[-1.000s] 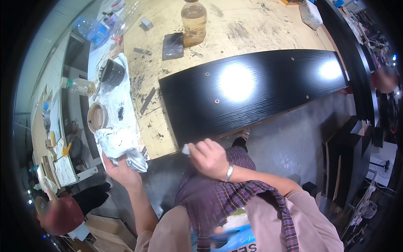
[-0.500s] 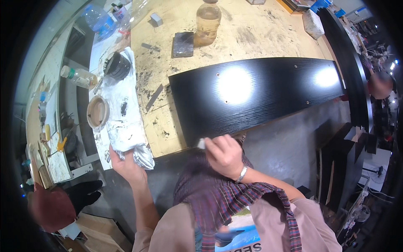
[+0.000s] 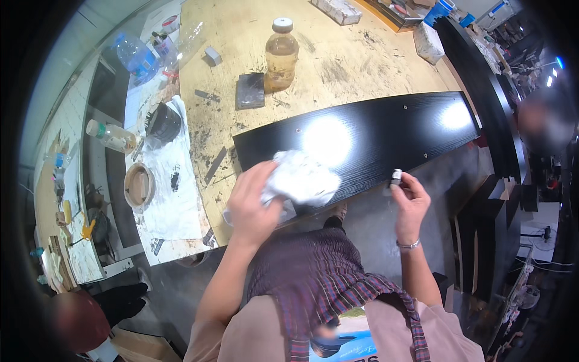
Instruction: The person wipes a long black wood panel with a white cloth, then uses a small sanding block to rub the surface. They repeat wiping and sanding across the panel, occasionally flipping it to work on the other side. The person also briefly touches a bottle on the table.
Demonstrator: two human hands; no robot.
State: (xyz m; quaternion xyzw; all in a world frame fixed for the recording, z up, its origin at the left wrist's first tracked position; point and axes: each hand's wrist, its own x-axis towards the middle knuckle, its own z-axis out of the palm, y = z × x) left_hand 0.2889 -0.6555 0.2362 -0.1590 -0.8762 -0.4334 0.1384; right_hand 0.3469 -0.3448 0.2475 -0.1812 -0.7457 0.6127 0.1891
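As we look down through the head view, we see a white-capped bottle (image 3: 281, 60) upright on the scuffed yellowish worktable (image 3: 241, 36), holding amber liquid with a darker layer toward the bottom. To its left, near the table's left side, we find a dark tub (image 3: 164, 122), whose contents we cannot make out, and nearer us a round tan dish (image 3: 128, 187), with a brownish bottom and something small and dark inside. A stained white sheet (image 3: 169, 217) spreads beside the dish. Farther left we see a clear bottle (image 3: 111, 136) with a green band; what it holds is too small to tell. Our left hand (image 3: 254, 205) grips a crumpled white cloth (image 3: 304, 181), which bulges out to the right of the fingers, over the near left part of the long black board (image 3: 386, 139). Blurred as the cloth is, we cannot tell whether it touches the board. Our right hand (image 3: 412, 202) pinches a small white-and-dark piece (image 3: 395, 177) between thumb and fingers, at their upper left tip, near the board's near edge.
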